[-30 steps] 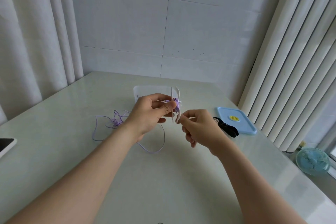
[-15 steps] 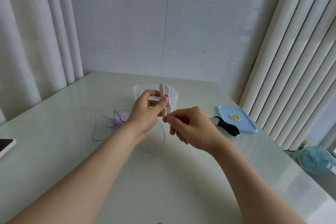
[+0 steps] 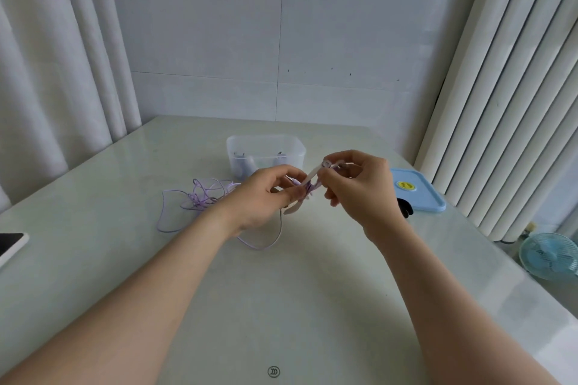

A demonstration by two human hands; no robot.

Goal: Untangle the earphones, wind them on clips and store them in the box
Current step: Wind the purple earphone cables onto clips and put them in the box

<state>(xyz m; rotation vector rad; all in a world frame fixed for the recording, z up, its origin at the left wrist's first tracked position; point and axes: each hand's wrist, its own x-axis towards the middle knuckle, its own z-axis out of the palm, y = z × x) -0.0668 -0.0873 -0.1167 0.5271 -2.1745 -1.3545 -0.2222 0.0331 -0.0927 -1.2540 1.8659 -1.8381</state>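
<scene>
The pale table (image 3: 281, 291) carries the clear box (image 3: 266, 137), which stands open behind the hands, its blue lid (image 3: 422, 200) lying to the right. The left hand (image 3: 266, 194) is curled round the middle of the pale pink clip (image 3: 312, 173), thumb on the first purple turns. The right hand (image 3: 359, 184) pinches the clip's upper end. Most of the purple earphone cable (image 3: 203, 197) lies loosely tangled on the table to the left, one strand trailing up to the clip. Winding looks barely begun. To do it well, pin the wound turns under the left thumb, draw slack gently so the tangle does not knot, and lay each turn snug beside the last.
</scene>
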